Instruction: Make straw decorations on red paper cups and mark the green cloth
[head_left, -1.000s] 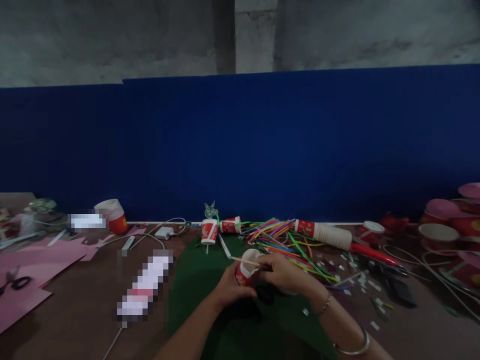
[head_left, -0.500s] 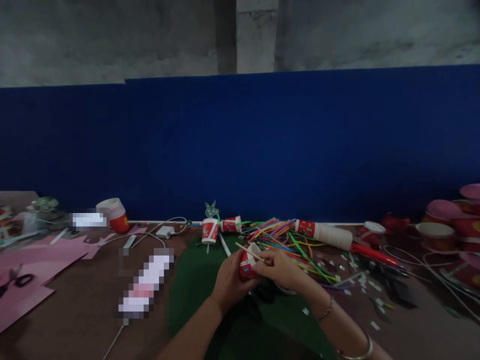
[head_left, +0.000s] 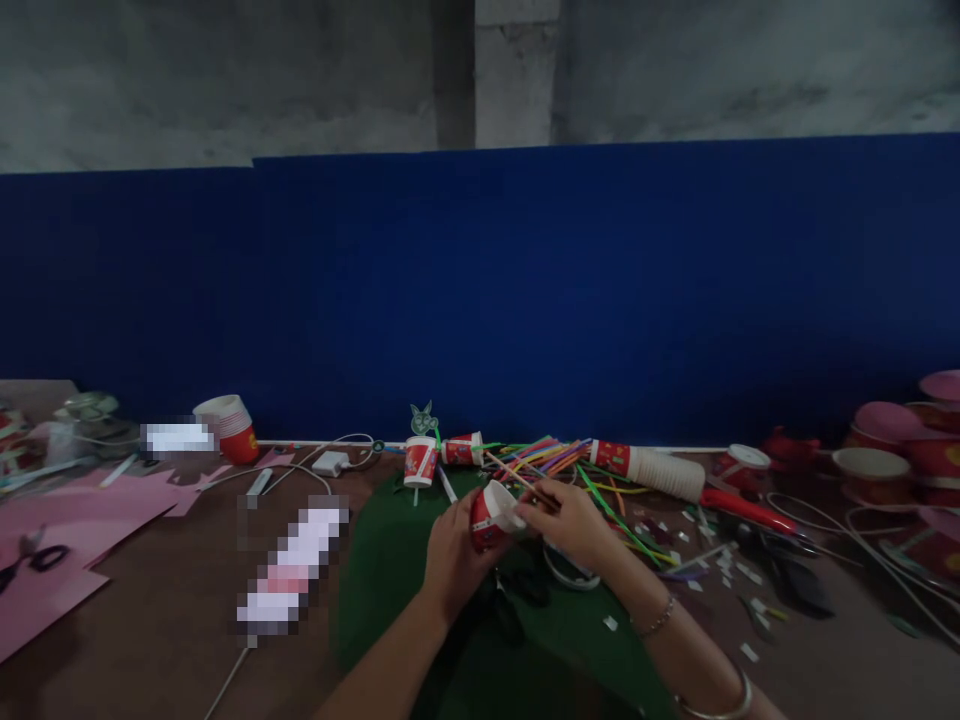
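Note:
My left hand (head_left: 456, 555) is wrapped round a red and white paper cup (head_left: 489, 520), tilted with its mouth toward the right. In my right hand (head_left: 566, 520) is a thin wooden stick (head_left: 504, 466), its free end pointing up and left past the cup. The right fingertips are at the cup's rim; whether they also pinch it, I cannot tell. Below the cup, dark-handled scissors (head_left: 517, 590) lie on the green mat (head_left: 390, 570), beside a roll of clear tape (head_left: 574, 572).
Colourful pipe cleaners (head_left: 551, 460) lie behind my hands, near a small decorated cup (head_left: 421, 462). Stacked paper cups (head_left: 667, 472) lie to the right, with a red-handled glue gun (head_left: 750, 510) and paper scraps. Pink paper (head_left: 90, 520) and a stack of cups (head_left: 234, 430) are on the left.
The cup has tipped toward my right hand, showing more of its white mouth. My right hand has moved slightly right and up, and the stick has shifted with it.

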